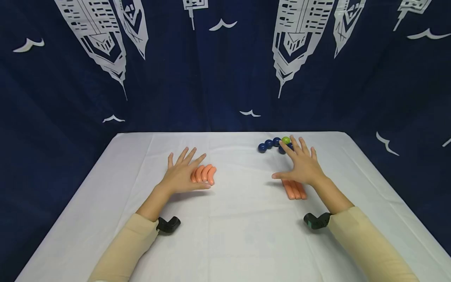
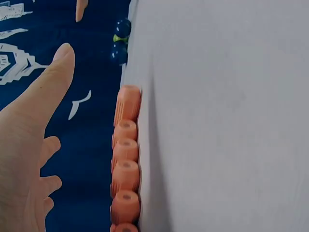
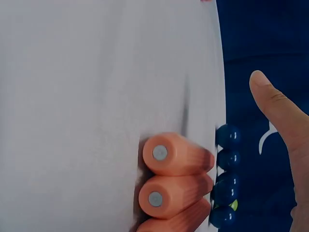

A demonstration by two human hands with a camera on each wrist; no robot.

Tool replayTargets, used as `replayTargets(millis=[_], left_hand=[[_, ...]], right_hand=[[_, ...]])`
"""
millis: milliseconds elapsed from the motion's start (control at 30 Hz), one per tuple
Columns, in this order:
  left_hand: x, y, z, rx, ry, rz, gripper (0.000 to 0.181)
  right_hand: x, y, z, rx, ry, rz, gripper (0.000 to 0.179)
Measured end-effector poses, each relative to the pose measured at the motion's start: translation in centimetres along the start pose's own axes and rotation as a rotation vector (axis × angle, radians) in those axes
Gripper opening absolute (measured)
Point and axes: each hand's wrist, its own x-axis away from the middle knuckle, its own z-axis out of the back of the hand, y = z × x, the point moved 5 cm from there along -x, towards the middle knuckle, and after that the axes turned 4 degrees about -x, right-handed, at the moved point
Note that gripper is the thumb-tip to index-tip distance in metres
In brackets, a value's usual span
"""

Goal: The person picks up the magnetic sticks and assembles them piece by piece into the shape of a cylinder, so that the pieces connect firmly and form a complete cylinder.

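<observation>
Over the left part of the white table my left hand (image 1: 181,175) hovers with fingers and thumb spread, holding nothing. Close by its thumb and index finger lies a row of several curved orange pieces (image 1: 211,175), partly covered by the hand. My right hand (image 1: 304,166) is also spread and holds nothing. Beneath its palm lie three straight orange sticks (image 1: 290,190), side by side; the right wrist view shows a round grey spot on the near ends of two sticks (image 3: 176,154). Beyond the right fingertips are several dark blue balls (image 1: 262,147) and a green ball (image 1: 286,139), partly hidden.
The table (image 1: 243,235) has a white cloth with its far edge just behind the balls. A dark blue curtain (image 1: 197,78) with white printed buildings hangs behind. Black wrist mounts (image 1: 169,225) stick out inward from both sleeves.
</observation>
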Motion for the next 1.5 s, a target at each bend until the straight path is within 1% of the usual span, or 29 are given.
replayTargets(millis=[200,467,567,733,833,967,1133,1233,1333,1500], left_hand=[[-0.5,1.0,-0.3,0.040,0.010,-0.010,0.098],[-1.2,2.0,-0.8,0.063,0.011,-0.014,0.094],[-1.4,2.3,-1.0,0.121,0.010,-0.001,0.089],[-1.9,2.9,-1.4,0.204,-0.005,0.042,0.082],[-2.2,3.3,-1.6,0.203,-0.011,0.055,0.080],[-2.3,3.8,-1.6,0.201,-0.009,0.054,0.075],[-2.2,4.6,-1.6,0.218,-0.015,0.036,0.067],[-2.2,4.8,-1.6,0.211,-0.004,0.044,0.058],[-2.2,4.8,-1.7,0.207,0.023,0.073,0.050],[-2.2,4.7,-1.8,0.208,0.066,0.109,0.044]], right_hand=[[-0.9,1.0,-0.1,-0.058,-0.001,-0.030,0.115],[-2.6,2.2,-0.3,-0.199,-0.012,-0.080,0.092],[-3.2,2.8,-0.3,-0.232,-0.020,-0.103,0.088],[-4.1,3.5,-0.3,-0.240,-0.027,-0.119,0.086],[-4.6,4.0,-0.3,-0.247,-0.044,-0.147,0.087],[-5.3,4.6,-0.3,-0.255,-0.072,-0.204,0.087],[-5.6,5.7,-0.2,-0.243,-0.089,-0.237,0.086],[-5.8,6.1,-0.1,-0.232,-0.092,-0.236,0.084],[-6.0,6.2,-0.1,-0.231,-0.087,-0.231,0.080],[-6.6,6.7,-0.7,-0.248,-0.079,-0.216,0.076]])
